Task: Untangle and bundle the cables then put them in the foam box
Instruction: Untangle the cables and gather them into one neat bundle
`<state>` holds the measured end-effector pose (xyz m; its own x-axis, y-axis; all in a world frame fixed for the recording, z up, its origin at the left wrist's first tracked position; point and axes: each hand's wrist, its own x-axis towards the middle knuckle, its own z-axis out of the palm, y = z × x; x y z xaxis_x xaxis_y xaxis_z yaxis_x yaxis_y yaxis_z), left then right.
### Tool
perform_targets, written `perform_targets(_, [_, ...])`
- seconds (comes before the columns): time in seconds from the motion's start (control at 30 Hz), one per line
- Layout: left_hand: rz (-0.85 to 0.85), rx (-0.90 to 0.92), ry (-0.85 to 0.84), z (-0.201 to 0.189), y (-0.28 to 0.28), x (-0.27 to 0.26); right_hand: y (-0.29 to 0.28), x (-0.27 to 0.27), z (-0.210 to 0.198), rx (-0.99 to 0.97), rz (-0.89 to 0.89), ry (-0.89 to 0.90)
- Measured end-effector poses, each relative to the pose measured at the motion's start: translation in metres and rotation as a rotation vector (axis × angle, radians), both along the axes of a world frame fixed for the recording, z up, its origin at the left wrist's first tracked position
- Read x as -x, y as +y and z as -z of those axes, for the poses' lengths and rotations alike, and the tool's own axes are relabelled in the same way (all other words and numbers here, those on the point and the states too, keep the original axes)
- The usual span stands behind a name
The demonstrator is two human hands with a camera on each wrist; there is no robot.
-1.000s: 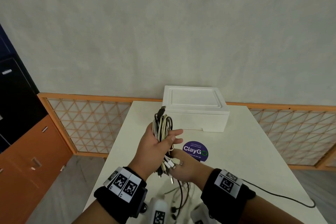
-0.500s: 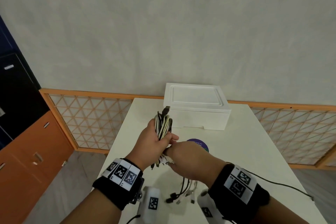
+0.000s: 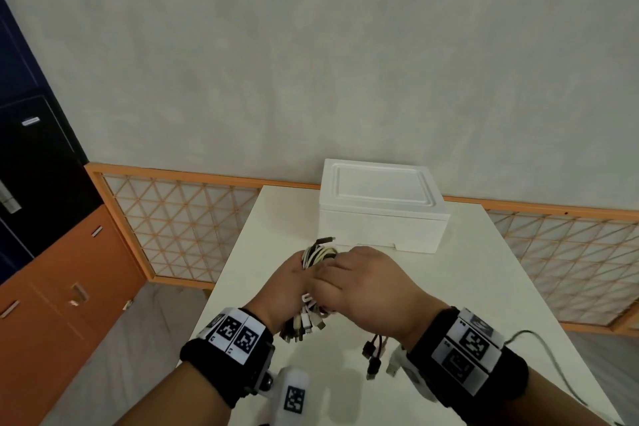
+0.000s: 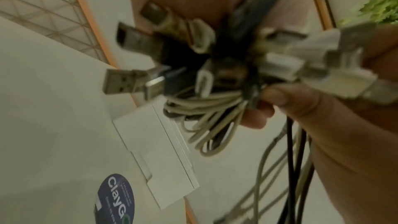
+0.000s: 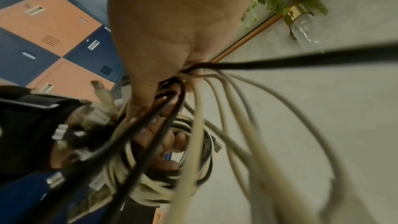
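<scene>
A bundle of white and black cables (image 3: 318, 254) is held above the white table (image 3: 484, 287). My left hand (image 3: 294, 284) grips the folded bundle, loops poking out at the top and USB plugs (image 3: 304, 322) fanning out below. In the left wrist view the plugs (image 4: 133, 81) and loops (image 4: 206, 125) show close up. My right hand (image 3: 363, 284) lies over the bundle and grips loose cable ends, which hang down under it (image 3: 373, 353). The right wrist view shows these strands (image 5: 198, 125) running through its fingers. The closed white foam box (image 3: 380, 204) stands behind the hands.
A purple round sticker (image 4: 116, 200) lies on the table below the hands. A black cord (image 3: 546, 349) trails off the table's right edge. An orange lattice fence (image 3: 179, 218) runs behind the table, with orange and dark lockers (image 3: 52, 252) at left.
The right hand has risen from under the bundle and come over it, carrying the loose ends around. Both hands moved a little toward the foam box.
</scene>
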<state>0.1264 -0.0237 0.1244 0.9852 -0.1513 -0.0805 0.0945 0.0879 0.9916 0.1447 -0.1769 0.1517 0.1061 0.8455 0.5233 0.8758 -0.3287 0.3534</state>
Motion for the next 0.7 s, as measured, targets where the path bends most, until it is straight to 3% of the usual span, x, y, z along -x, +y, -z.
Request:
perform_targets(0.17, [0.084, 0.26, 0.075, 0.007, 0.001, 0.002, 0.006, -0.019, 0.004, -0.081, 0.1, 0.143])
perform_targets(0.27, [0.121, 0.382, 0.007, 0.021, 0.005, -0.006, 0.01, -0.032, 0.013, -0.171, 0.116, 0.307])
perform_targets(0.37, [0.26, 0.295, -0.098, 0.017, 0.006, -0.008, 0.014, -0.038, 0.012, -0.182, 0.11, 0.511])
perform_targets(0.47, [0.354, 0.231, -0.09, 0.016, 0.01, -0.006, 0.015, -0.046, -0.006, -0.137, 0.152, 0.769])
perform_targets(0.6, [0.381, 0.038, -0.073, 0.012, 0.009, 0.004, 0.018, -0.054, -0.018, -0.123, 0.126, 1.21])
perform_targets(0.7, [0.338, 0.006, -0.054, 0.009, 0.011, 0.006, 0.018, -0.057, -0.008, -0.168, 0.095, 1.343])
